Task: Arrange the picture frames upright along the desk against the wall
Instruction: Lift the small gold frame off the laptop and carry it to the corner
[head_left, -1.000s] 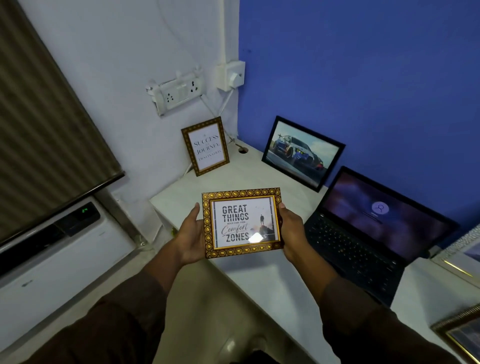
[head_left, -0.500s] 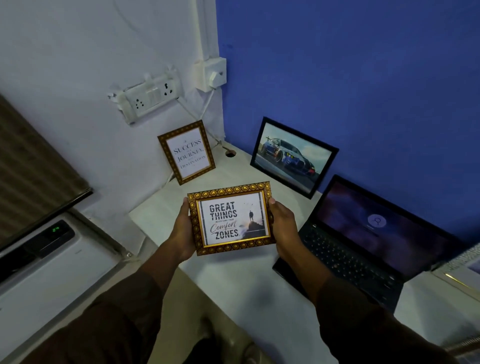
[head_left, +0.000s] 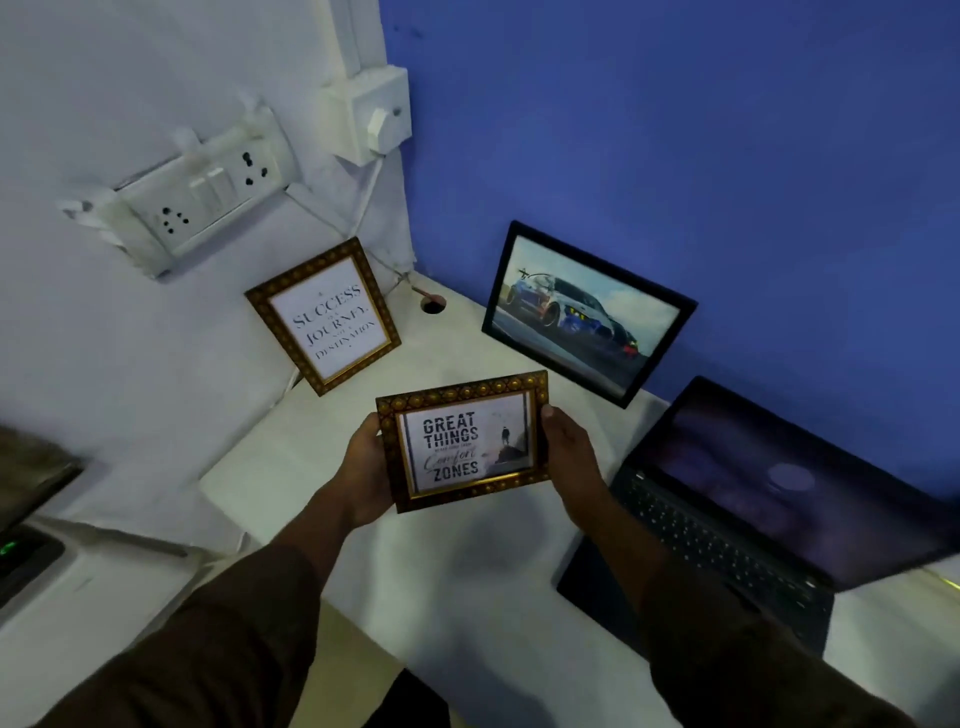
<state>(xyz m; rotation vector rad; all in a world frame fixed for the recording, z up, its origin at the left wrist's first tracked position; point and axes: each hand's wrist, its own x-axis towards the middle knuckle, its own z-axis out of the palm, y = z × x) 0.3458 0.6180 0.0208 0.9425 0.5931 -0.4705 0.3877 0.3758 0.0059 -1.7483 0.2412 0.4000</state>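
I hold a gold-framed picture reading "Great Things Comfort Zones" (head_left: 465, 441) above the white desk (head_left: 467, 571). My left hand (head_left: 363, 467) grips its left edge and my right hand (head_left: 569, 452) grips its right edge. A gold-framed "Success" print (head_left: 324, 317) stands upright and leans on the white wall at the back left. A black-framed car picture (head_left: 584, 312) leans on the blue wall to the right of the corner.
An open laptop (head_left: 753, 519) sits on the desk at the right, close to my right forearm. A socket board (head_left: 202, 197) and a switch box (head_left: 379, 114) hang on the wall above the corner. A cable hole (head_left: 432, 304) lies in the desk corner.
Both hands have carried the held frame forward over the desk, toward the corner and the two standing frames. My view has shifted closer to the wall.
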